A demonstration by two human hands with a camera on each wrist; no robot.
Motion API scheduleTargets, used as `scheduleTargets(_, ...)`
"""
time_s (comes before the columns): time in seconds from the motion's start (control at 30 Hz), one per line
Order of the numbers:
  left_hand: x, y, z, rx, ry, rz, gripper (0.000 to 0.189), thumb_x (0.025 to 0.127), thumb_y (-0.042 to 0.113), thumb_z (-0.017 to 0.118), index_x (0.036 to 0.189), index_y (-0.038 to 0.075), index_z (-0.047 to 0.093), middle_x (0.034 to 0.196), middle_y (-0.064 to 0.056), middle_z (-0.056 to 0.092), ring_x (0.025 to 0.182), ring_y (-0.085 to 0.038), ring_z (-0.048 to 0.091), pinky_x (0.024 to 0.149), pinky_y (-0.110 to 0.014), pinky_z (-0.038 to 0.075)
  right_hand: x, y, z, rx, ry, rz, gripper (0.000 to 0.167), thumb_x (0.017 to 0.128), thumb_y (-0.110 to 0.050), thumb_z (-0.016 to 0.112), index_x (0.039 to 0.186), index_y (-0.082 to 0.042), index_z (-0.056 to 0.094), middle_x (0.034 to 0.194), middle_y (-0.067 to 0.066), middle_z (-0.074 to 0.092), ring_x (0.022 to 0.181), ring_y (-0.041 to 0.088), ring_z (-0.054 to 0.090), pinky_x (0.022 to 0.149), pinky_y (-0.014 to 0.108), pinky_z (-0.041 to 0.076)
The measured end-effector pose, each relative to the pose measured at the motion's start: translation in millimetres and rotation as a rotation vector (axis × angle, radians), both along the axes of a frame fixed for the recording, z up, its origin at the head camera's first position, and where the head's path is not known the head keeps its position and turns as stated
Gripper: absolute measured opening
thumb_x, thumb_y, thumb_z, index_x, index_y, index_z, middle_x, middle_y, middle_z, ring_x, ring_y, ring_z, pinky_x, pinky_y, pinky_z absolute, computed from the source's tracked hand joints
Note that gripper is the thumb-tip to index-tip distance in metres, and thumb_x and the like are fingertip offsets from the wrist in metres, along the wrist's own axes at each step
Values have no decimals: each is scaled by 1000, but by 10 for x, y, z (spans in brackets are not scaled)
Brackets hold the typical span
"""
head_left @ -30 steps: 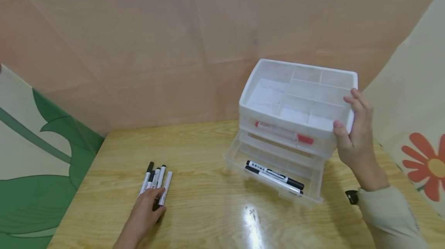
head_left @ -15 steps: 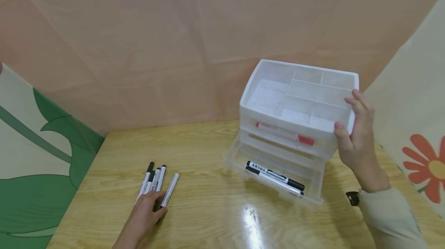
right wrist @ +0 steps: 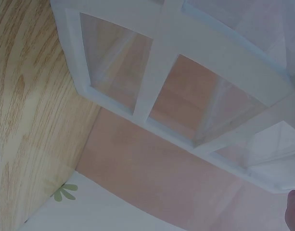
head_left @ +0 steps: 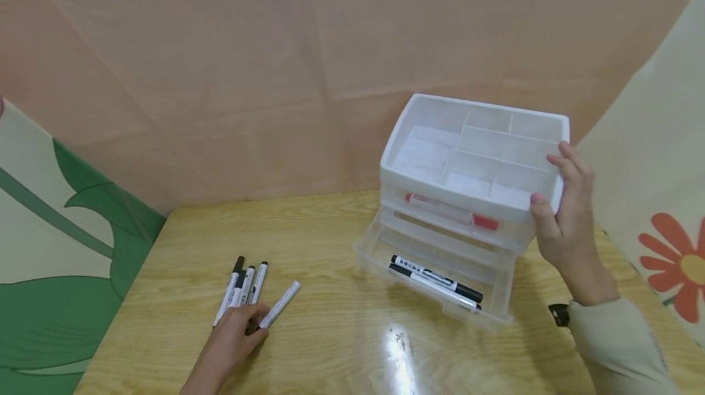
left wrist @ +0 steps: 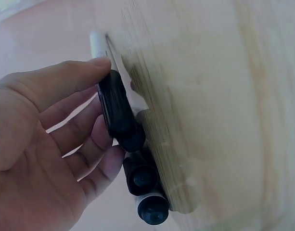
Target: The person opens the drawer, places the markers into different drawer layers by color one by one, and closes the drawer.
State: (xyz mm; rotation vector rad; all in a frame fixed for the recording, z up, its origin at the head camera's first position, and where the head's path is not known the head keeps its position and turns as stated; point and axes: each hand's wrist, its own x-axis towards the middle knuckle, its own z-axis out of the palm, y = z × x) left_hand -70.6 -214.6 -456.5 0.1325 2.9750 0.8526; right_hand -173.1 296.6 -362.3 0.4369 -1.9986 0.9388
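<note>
My left hand (head_left: 234,334) pinches a white marker (head_left: 279,305) by its black cap (left wrist: 116,103), between thumb and fingers. The marker slants up and right, away from several other white markers (head_left: 254,283) lying side by side just beyond the hand. In the left wrist view, more black marker ends (left wrist: 141,177) sit below the held one, by the fingertips. My right hand (head_left: 567,217) grips the right rim of a white plastic drawer organizer (head_left: 468,193), thumb in front and fingers over the edge. Its lower clear drawer (head_left: 374,248) is pulled out and holds two black-and-white markers (head_left: 435,282).
A red marker (head_left: 451,211) shows through the upper drawer's front. Divided compartments (head_left: 501,150) form the organizer's top. The wooden table (head_left: 325,346) ends at a draped pink-brown backdrop (head_left: 275,76), with painted panels at both sides.
The marker in my left hand has swung clockwise, its far end moving right and away from the others. One marker of the group has shifted slightly right. My right hand keeps its hold.
</note>
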Motion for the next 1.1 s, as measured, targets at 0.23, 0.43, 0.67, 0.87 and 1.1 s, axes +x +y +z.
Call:
scheduleTargets(0.23,2,24,51,-29,-59,36,27,77,3,81,101,14,75,89,4,70,82,-7,59,72,-27,52,7,3,-3,5,-13,-1,68,98,-45,49,139,9,40,157,19,31,146,18,28,113,22,29)
scheduleTargets(0.43,21,44,53,-14,-3,30,25,76,2,81,97,16,75,92,4,70,85,-8,60,74,-27,52,11,7,-4,10,-25,-1,66,98,-43,49,140,8,39,157,17,31,145,18,29,113,18,29)
scheduleTargets(0.67,22,74,74,-4,-18,41,27,79,2,79,102,14,75,95,3,71,91,-12,63,82,-35,54,14,8,-6,9,-24,-3,64,97,-40,49,140,8,39,157,17,31,145,16,29,110,12,28)
scheduleTargets(0.87,13,103,110,10,30,33,27,79,1,79,102,14,75,97,2,72,94,-16,64,84,-37,54,10,1,4,16,-6,-4,65,97,-40,48,138,10,40,156,20,32,144,16,30,110,12,28)
scheduleTargets(1.1,-3,145,202,30,70,8,24,82,4,78,103,17,74,104,1,72,103,-20,64,90,-44,54,10,-2,20,19,10,-6,68,98,-44,48,137,11,40,154,23,33,145,17,30,111,13,27)
